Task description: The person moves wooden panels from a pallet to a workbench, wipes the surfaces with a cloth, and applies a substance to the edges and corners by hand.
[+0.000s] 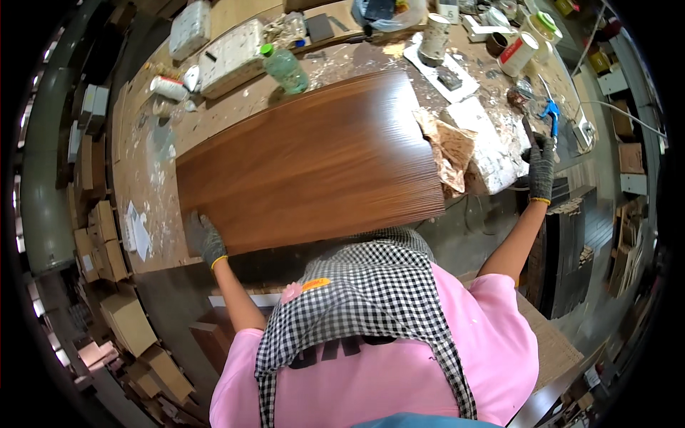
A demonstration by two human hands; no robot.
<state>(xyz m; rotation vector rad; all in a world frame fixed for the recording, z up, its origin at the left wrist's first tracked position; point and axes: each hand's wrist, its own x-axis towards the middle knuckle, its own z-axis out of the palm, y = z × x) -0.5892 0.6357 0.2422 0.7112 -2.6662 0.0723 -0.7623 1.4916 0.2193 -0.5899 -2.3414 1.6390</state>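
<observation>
A glossy brown wood-grain panel point(307, 164) lies across the worktable in front of me. My left hand point(210, 241), in a dark grey glove, rests with its fingers laid out on the panel's near left corner. Out to the right, my right hand point(541, 167), gloved alike, is beside a paint-spattered white block point(492, 153). Its fingers are bent around a thin dark piece whose kind is not clear. A crumpled, brown-stained cloth point(449, 150) sits between the panel's right end and the white block. Just beyond the right hand lies a blue air blow gun point(551, 114).
On the paint-stained worktable point(146, 200) stand a green-capped bottle point(285, 69), a white foam block point(232, 58), a smeared can point(434, 41) and a red-and-white can point(519, 54). Dark boards point(571, 250) are stacked at right; cardboard boxes point(128, 321) fill the left floor.
</observation>
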